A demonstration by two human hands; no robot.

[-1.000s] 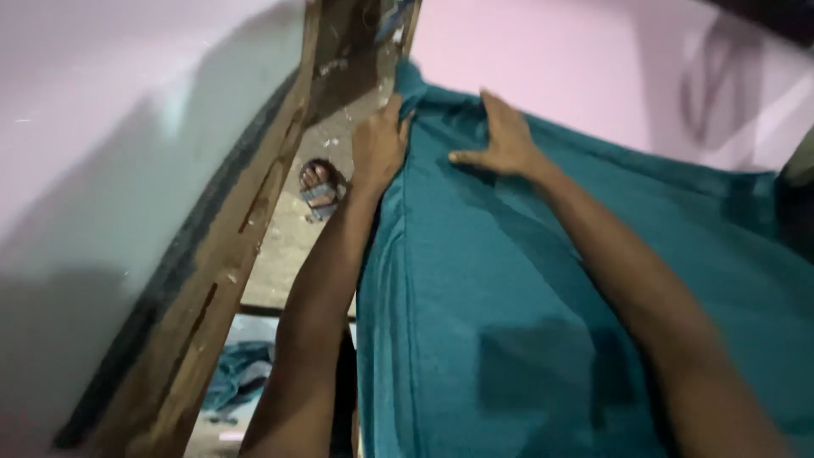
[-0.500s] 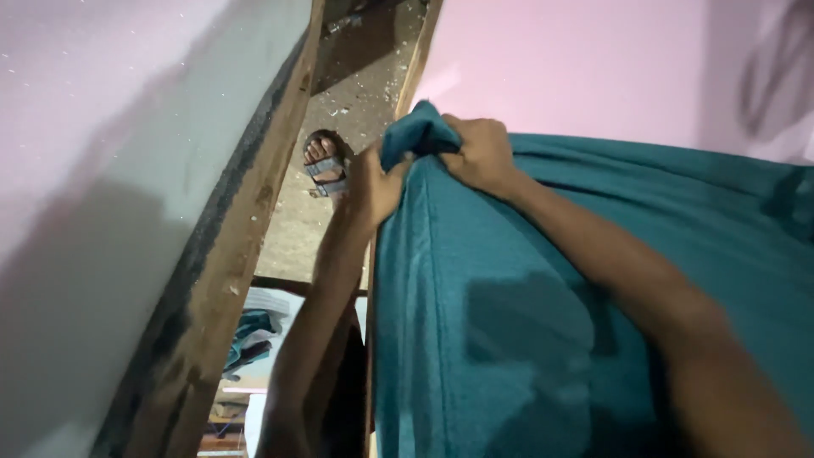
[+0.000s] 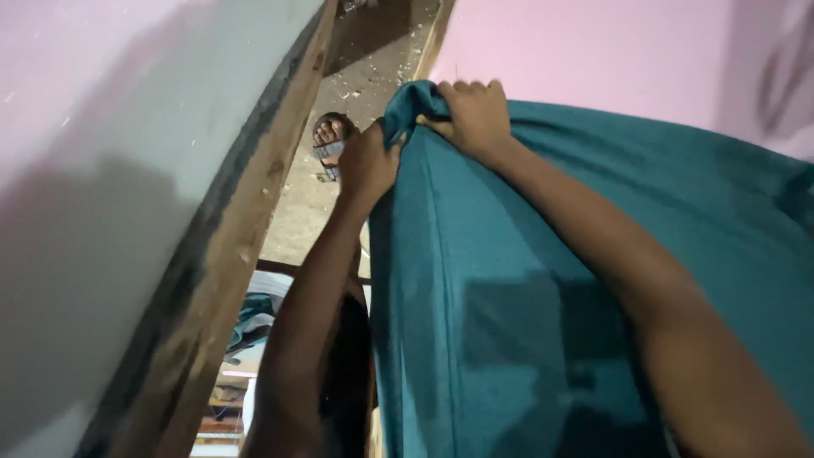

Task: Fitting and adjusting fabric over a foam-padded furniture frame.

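Observation:
A large teal cloth (image 3: 543, 280) is spread over a raised surface and fills the right half of the head view. My right hand (image 3: 473, 114) is closed on a bunched corner of the cloth at its far end, lifting it. My left hand (image 3: 366, 163) grips the cloth's left edge just beside that corner. Both forearms reach away from me along the cloth.
A wooden frame (image 3: 242, 246) runs diagonally on the left beside a grey panel (image 3: 127, 170). A foot in a sandal (image 3: 329, 142) stands on the dirty floor (image 3: 365, 68) beyond my hands. A pink wall (image 3: 593, 51) is behind the cloth. Folded clothes (image 3: 246, 318) lie below.
My hands went from lying flat on the cloth to gripping its corner and bunching it up. The view shifted slightly.

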